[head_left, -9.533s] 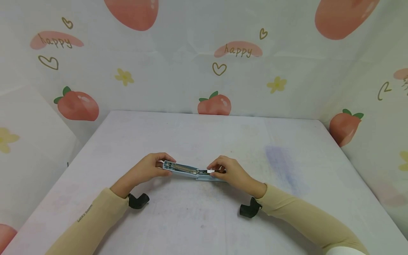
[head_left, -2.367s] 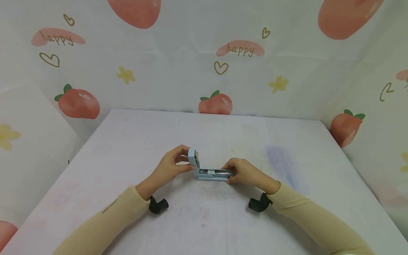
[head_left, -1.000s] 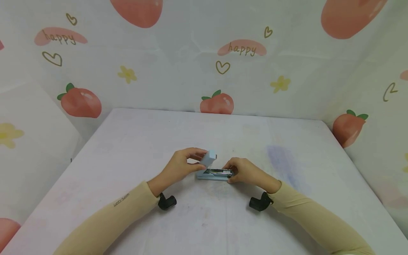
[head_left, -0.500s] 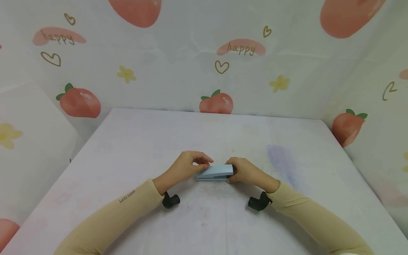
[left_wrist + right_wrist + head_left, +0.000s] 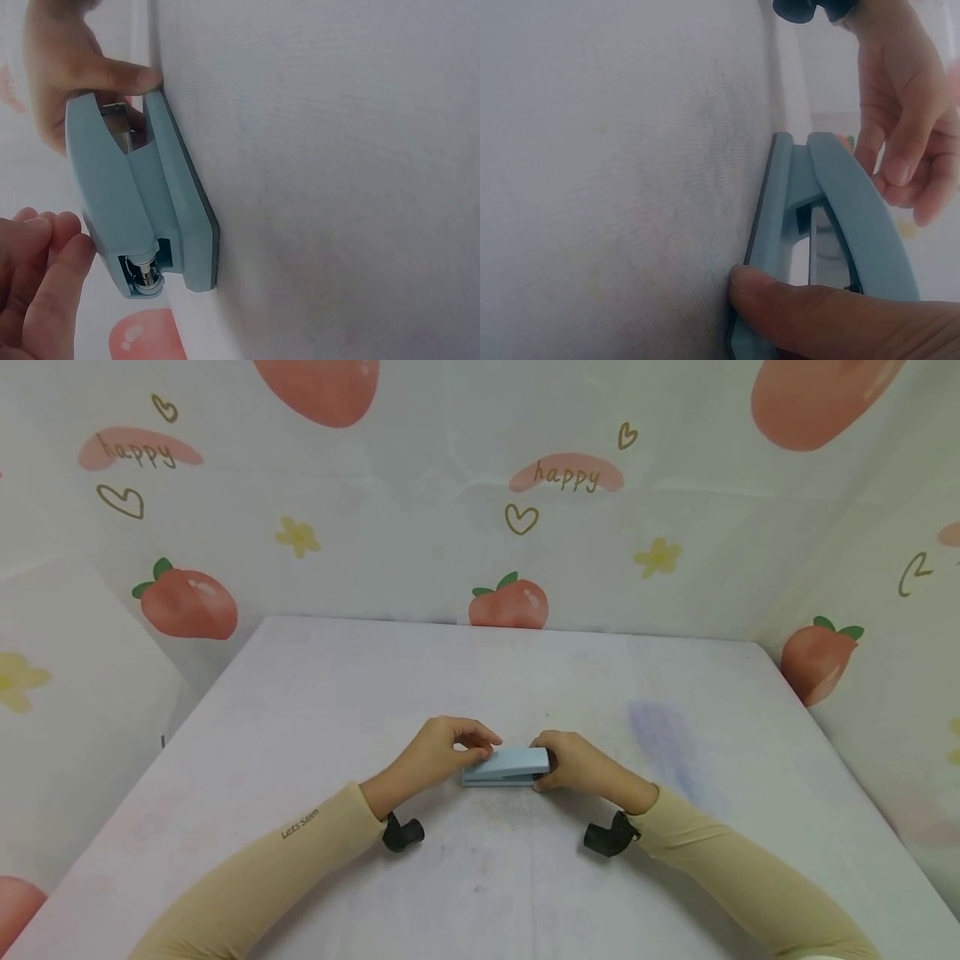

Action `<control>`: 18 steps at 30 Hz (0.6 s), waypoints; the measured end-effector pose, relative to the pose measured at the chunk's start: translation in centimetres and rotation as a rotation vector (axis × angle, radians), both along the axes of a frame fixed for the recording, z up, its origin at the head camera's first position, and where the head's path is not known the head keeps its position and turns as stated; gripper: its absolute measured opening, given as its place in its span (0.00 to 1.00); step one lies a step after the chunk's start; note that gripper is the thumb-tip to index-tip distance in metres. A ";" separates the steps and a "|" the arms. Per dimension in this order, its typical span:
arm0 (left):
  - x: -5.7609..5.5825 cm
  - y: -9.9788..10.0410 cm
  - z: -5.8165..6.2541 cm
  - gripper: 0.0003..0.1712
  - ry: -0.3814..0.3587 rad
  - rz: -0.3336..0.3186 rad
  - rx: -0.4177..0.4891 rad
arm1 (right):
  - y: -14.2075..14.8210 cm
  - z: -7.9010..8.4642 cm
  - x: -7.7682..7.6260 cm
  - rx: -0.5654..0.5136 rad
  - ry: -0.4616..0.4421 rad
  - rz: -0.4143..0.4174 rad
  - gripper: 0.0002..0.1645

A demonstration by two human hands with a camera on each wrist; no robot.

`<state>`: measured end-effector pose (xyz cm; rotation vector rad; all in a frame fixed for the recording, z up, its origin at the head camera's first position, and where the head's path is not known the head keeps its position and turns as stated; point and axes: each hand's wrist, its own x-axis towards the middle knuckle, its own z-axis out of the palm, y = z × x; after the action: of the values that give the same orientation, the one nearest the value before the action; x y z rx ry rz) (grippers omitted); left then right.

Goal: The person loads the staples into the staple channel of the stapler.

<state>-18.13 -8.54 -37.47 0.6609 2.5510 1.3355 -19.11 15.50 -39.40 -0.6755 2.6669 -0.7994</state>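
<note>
A light blue stapler (image 5: 504,763) lies on the table with its top arm folded down over the base. At its front end my right hand (image 5: 581,764) holds the base; in the right wrist view the thumb (image 5: 802,311) presses along the base's side, and a gap shows between base and arm. My left hand (image 5: 442,747) hovers at the hinge end, fingers loosely bent, with fingertips right at the top arm's surface. In the left wrist view those fingers (image 5: 56,292) sit beside the arm, near the exposed metal spring at the hinge.
The white table (image 5: 480,893) carries a bluish smudge (image 5: 663,747) on the right. A white cloth printed with peaches (image 5: 510,602) hangs behind it. A black wrist camera (image 5: 402,833) hangs under the left wrist, another black wrist camera (image 5: 611,837) under the right.
The stapler's top arm, folded back left earlier, was swung over to the right and down by my left hand, which then loosened its hold. My right hand moved to the base's front end.
</note>
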 end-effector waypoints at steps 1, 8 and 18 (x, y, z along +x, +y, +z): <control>0.0 0.0 0.0 0.11 0.001 0.000 -0.001 | 0.0 0.0 0.0 -0.001 -0.002 -0.002 0.25; 0.0 0.0 0.0 0.10 0.007 0.002 -0.004 | 0.1 0.1 0.0 -0.007 -0.011 0.005 0.24; 0.0 0.0 0.0 0.11 -0.010 0.007 -0.003 | 0.0 0.0 -0.1 -0.009 -0.009 0.012 0.25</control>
<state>-18.11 -8.55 -37.51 0.6442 2.5494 1.3333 -19.22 15.54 -39.37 -0.6872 2.6503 -0.8103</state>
